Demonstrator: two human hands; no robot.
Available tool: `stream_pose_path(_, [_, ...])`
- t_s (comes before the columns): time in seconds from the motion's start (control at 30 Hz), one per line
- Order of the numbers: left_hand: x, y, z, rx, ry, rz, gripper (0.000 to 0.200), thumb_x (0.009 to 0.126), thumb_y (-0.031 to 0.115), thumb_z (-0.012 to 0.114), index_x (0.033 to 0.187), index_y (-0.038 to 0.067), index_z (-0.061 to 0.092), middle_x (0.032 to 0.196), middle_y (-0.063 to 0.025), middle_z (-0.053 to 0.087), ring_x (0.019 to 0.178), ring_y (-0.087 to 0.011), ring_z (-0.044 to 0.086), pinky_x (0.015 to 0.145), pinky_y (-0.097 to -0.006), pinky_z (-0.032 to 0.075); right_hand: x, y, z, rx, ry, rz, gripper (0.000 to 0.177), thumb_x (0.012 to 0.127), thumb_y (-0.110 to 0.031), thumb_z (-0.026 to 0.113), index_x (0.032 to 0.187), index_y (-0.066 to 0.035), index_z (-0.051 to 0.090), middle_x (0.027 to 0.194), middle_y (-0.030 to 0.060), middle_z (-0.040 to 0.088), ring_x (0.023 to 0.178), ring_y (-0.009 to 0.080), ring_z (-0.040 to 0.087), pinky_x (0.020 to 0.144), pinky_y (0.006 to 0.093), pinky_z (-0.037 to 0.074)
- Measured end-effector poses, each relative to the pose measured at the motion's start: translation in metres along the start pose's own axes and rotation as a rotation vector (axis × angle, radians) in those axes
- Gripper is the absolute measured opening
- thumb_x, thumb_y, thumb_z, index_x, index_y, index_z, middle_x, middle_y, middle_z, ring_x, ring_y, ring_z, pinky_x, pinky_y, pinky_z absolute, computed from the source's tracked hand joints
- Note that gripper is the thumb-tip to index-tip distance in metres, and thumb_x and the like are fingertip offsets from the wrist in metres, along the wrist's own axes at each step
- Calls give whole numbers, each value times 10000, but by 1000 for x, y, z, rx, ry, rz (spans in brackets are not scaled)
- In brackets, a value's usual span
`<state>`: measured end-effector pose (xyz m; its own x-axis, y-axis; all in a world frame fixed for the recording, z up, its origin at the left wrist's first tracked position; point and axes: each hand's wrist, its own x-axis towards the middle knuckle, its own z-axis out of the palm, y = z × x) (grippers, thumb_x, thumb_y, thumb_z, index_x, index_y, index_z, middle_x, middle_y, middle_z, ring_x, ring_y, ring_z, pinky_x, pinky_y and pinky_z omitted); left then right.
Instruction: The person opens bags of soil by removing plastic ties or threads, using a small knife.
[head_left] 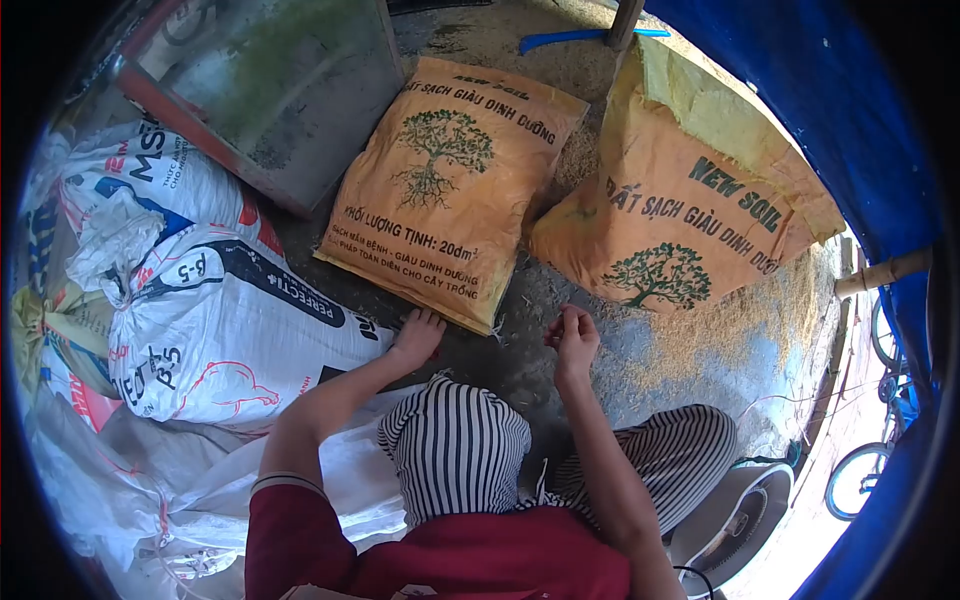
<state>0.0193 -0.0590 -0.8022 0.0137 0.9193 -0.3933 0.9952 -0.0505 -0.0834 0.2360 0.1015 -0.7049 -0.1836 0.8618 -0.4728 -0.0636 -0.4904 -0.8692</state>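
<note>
An orange soil bag (430, 190) printed with a tree lies flat on the floor in front of me. At its near edge is my left hand (418, 338), with its fingers bent closed against the edge of the bag. To the right of the bag's near corner, my right hand (574, 342) is raised above the floor with its fingers pinched together. Whatever those fingers hold, if anything, is too small to make out. A second orange soil bag (680, 215), crumpled and leaning, stands beyond my right hand.
White printed sacks (240, 330) are piled on my left. Behind them leans a red-framed panel (270, 90). Loose grain-like bits (720, 335) cover the floor at right. A blue tarp (850, 90) hangs along the right side, and a grey round appliance (735, 520) sits near my knee.
</note>
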Motion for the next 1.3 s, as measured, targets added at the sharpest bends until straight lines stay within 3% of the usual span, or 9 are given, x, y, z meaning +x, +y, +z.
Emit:
stream_pose_path(0.1, [1, 2, 1, -45, 231, 11, 352, 741, 140, 615, 1084, 60, 593, 977, -119, 588, 1035, -280, 539, 829, -412, 431, 2, 5, 0, -61, -19, 10, 199, 935, -241, 529, 952, -51, 585, 671, 35, 566, 551, 120, 550, 494, 260, 456])
stream_pose_path(0.17, [5, 0, -30, -535, 9, -26, 369, 703, 88, 639, 1069, 52, 604, 970, -141, 569, 1013, -300, 541, 845, -404, 436, 1, 3, 0, -54, -73, -8, 204, 933, -243, 528, 961, -50, 587, 679, 36, 573, 558, 122, 559, 496, 262, 460])
stream_pose_path(0.3, [10, -4, -176, -745, 25, 258, 341, 698, 53, 636, 1038, 56, 618, 975, -142, 551, 989, -316, 540, 863, -399, 437, -5, -41, 12, -161, -243, 59, 246, 947, -274, 502, 1013, -55, 594, 750, 41, 606, 629, 131, 594, 540, 266, 479])
stream_pose_path(0.57, [19, 45, -400, -472, 883, 589, 291, 720, 60, 661, 1008, 40, 625, 991, -95, 540, 1001, -278, 513, 898, -388, 423, -28, -241, 10, 305, -656, 161, 460, 938, -487, 451, 1121, -76, 548, 972, 25, 597, 868, 141, 606, 682, 274, 513])
stream_pose_path(0.7, [17, 64, -463, -531, 840, 636, 325, 716, 58, 670, 1037, 41, 622, 1034, -94, 541, 1037, -271, 510, 921, -396, 414, -32, -310, -21, 62, -792, 54, 395, 940, -442, 478, 1101, -88, 551, 929, 29, 590, 778, 131, 590, 647, 267, 499])
stream_pose_path(0.77, [14, 68, -494, -985, 478, 696, 391, 703, 73, 688, 1085, 45, 612, 1107, -98, 542, 1119, -265, 488, 944, -391, 406, -35, -331, -37, 58, -793, 4, 337, 963, -370, 464, 1106, -74, 542, 847, 22, 562, 692, 106, 543, 572, 255, 445])
stream_pose_path(0.9, [67, 57, -524, -707, 909, 553, 467, 692, 114, 711, 1142, 64, 595, 1156, -105, 554, 1182, -268, 464, 1013, -430, 348, -26, -328, -73, 247, -693, -126, 331, 989, -317, 410, 1162, -43, 477, 729, 8, 481, 606, 105, 475, 543, 259, 407])
stream_pose_path(0.97, [109, 54, -517, -329, 1084, 219, 504, 685, 150, 721, 1166, 84, 585, 1144, -125, 578, 1207, -275, 454, 1074, -472, 259, -19, -312, -78, 256, -585, -162, 333, 990, -318, 409, 1165, -44, 481, 718, 6, 481, 592, 103, 466, 542, 261, 409])
stream_pose_path(1.3, [119, 31, -480, -419, 850, 54, 440, 685, 201, 746, 1091, 67, 640, 1043, -119, 627, 1093, -274, 502, 1025, -443, 277, -29, -266, -52, -192, -328, -540, 361, 1000, -328, 373, 1161, -29, 498, 597, 22, 526, 449, 84, 466, 436, 225, 370])
